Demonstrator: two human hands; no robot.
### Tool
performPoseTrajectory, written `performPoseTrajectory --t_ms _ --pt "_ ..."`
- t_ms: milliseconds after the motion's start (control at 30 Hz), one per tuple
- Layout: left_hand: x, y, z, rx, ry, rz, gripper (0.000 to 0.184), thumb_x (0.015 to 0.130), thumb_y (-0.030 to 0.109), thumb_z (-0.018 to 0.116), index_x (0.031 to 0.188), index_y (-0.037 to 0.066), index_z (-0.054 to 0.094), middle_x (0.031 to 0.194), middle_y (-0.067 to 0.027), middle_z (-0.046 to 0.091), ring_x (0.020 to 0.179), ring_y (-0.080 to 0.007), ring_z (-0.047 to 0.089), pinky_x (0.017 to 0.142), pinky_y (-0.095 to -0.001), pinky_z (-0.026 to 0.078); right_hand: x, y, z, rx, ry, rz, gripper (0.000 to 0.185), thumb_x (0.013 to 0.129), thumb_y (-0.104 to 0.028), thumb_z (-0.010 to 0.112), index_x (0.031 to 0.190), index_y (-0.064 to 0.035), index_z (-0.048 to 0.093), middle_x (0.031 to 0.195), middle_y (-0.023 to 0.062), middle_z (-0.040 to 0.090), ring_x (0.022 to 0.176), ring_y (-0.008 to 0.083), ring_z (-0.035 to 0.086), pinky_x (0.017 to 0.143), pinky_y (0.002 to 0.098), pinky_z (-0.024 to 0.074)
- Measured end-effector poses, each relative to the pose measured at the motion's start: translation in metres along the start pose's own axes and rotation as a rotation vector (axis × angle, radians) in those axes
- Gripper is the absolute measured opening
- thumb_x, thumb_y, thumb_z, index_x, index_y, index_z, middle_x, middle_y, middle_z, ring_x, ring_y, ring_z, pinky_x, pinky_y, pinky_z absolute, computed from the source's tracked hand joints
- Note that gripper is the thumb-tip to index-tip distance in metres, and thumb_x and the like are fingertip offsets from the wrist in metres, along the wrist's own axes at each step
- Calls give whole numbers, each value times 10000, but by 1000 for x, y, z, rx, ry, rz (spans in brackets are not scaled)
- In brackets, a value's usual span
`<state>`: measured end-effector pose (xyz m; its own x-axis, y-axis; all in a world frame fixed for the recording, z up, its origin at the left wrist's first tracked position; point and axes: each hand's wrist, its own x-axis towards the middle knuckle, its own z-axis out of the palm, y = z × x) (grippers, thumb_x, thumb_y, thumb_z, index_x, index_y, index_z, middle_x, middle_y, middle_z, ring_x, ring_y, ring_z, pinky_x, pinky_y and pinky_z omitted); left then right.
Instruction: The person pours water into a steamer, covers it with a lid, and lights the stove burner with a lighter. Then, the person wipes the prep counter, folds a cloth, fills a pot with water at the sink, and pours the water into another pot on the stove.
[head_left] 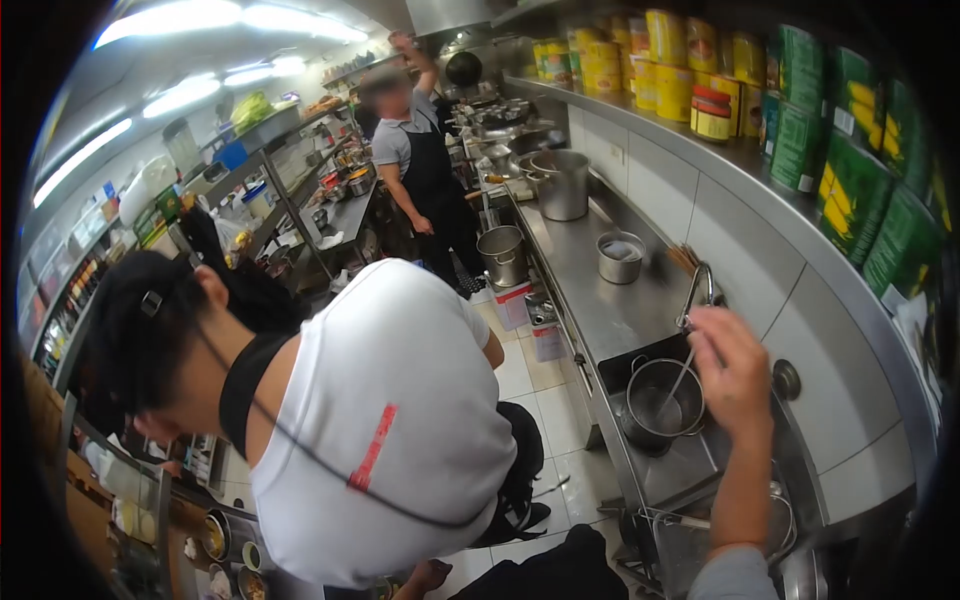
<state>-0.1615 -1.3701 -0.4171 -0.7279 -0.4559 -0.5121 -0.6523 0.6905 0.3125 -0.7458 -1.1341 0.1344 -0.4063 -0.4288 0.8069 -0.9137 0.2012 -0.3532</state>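
My right hand (735, 370) is raised beside the curved metal tap (700, 285) over the sink. Its fingers are bent and somewhat apart, with the fingertips close to the spout; I cannot make out whether they touch it. Below and to the left of the hand, a metal pot (632, 428) stands in the sink, with a thin pale streak slanting into it, either water or a handle. At the bottom edge a hand (430, 575) shows, seemingly my left hand, low beside a person in a white shirt (390, 430). Its fingers are too dark to read.
The bent-over person fills the left foreground. Further back stands another person in a dark apron (425, 150). The steel counter (590, 290) carries a large stockpot (560, 190) and a smaller pot (620, 258). A shelf of cans (800, 110) overhangs the right side.
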Motion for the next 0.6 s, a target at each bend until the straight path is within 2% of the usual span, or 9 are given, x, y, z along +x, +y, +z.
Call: performPoseTrajectory --t_ms 67,100,200,267,333,467,600 --pt "-11 -6 3 -146 42 -36 254 969 287 560 1013 55 651 957 -162 715 954 -368 708 801 -478 570 23 -38 -20 -163 126 -169 156 900 -35 701 1053 -10 716 1083 144 721 987 348 691 870 396 551" --pt "-17 -15 9 73 143 226 207 974 229 537 1000 64 659 960 -165 717 926 -370 704 807 -476 571 35 -48 -27 -251 150 -216 170 899 -45 701 1066 -16 711 1130 145 708 1048 352 669 912 408 537" --pt "-45 -35 33 -10 50 200 213 981 227 535 1000 55 659 970 -166 722 924 -369 706 814 -475 572 76 -48 -34 -538 203 -288 220 901 -94 707 1110 -25 697 1252 148 665 1210 348 597 1022 450 487" --pt "-61 -59 56 21 -131 95 213 974 238 546 1027 67 663 984 -165 728 929 -364 713 812 -471 572 102 -25 -33 -652 200 -333 277 900 -138 714 1149 -22 681 1281 144 652 1243 347 574 1026 456 482" --pt "-89 -85 84 54 -314 -21 219 966 248 558 1054 80 667 998 -164 733 933 -360 720 811 -467 572 120 9 -31 -752 129 -313 296 895 -160 723 1154 -25 675 1252 139 656 1198 347 591 990 451 496" --pt "-147 -112 98 -5 -310 12 264 940 282 603 1110 96 680 996 -168 738 913 -357 725 776 -464 573 130 15 -27 -860 -41 -121 313 889 -195 731 1155 -42 667 1187 122 656 1106 334 608 929 458 508" --pt "-156 -116 126 62 -293 -14 308 919 295 639 1158 104 678 984 -165 740 892 -358 723 740 -466 570 126 17 -12 -975 79 -190 402 863 -252 760 1197 -61 643 1107 114 631 1070 328 600 866 471 513"
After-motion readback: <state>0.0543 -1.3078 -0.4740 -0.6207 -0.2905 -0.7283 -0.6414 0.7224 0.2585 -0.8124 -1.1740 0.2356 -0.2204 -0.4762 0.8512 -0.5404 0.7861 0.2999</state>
